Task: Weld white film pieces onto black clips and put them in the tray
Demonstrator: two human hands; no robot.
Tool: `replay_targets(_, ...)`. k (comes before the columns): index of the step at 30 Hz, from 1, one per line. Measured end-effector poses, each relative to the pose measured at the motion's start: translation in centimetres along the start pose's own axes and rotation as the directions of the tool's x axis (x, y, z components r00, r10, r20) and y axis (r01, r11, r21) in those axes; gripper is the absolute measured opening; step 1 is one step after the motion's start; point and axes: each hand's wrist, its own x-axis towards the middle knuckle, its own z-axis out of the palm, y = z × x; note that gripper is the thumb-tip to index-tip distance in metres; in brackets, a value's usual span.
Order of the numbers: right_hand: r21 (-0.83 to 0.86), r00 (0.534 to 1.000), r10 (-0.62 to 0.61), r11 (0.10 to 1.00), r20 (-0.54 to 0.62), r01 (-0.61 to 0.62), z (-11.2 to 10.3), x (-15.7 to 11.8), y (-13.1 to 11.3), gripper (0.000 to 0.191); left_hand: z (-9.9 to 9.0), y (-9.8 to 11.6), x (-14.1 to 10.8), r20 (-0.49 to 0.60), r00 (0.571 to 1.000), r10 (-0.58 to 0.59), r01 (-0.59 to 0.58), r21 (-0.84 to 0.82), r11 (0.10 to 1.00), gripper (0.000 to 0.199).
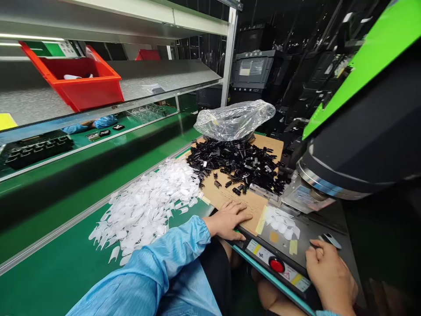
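Note:
My left hand (230,219) lies flat with fingers spread on the brown cardboard sheet (220,195), near its front edge. Beyond it is a heap of small black plastic parts (237,160), a few loose ones closer to my fingers. To the left spreads a large pile of white, tongue-shaped pieces (144,204). My right hand (332,274) is curled closed at the right side of the grey metal machine bed (305,224); whatever its fingers may hold is hidden. A small light-coloured block (330,240) sits just past its knuckles. More white pieces (283,223) lie on the bed between my hands.
A red button (276,264) is on the machine's front panel. The machine's dark head (358,131) with a green cover overhangs the right. A clear plastic bag (235,118) rests behind the black heap. A red bin (88,85) stands on the shelf; another person's blue sleeve (77,128) shows below.

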Motion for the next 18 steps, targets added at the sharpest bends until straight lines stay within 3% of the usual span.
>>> replay_targets(4,0.207,0.999,0.005,0.978,-0.049,0.005,-0.5,-0.1,-1.0,0.035,-0.2,0.3,1.9,-0.098,0.995,0.009,-0.022,-0.133,0.991,0.074)
replay_targets(9,0.333,0.994,-0.043,0.940,-0.099,0.074,-1.2,1.6,-3.3,0.033,0.5,1.0,8.7,-0.267,0.959,-0.098,-0.017,-0.397,0.918,0.050)
replay_targets(13,0.371,0.988,-0.072,0.921,-0.137,0.119,-1.3,3.4,-5.4,0.040,1.9,2.7,14.2,-0.264,0.940,-0.216,0.032,-0.560,0.828,0.051)
replay_targets(18,0.304,0.996,-0.078,0.949,-0.037,0.086,-0.6,5.4,-7.1,0.041,2.9,4.3,18.0,-0.267,0.955,-0.127,-0.046,-0.559,0.828,0.040)
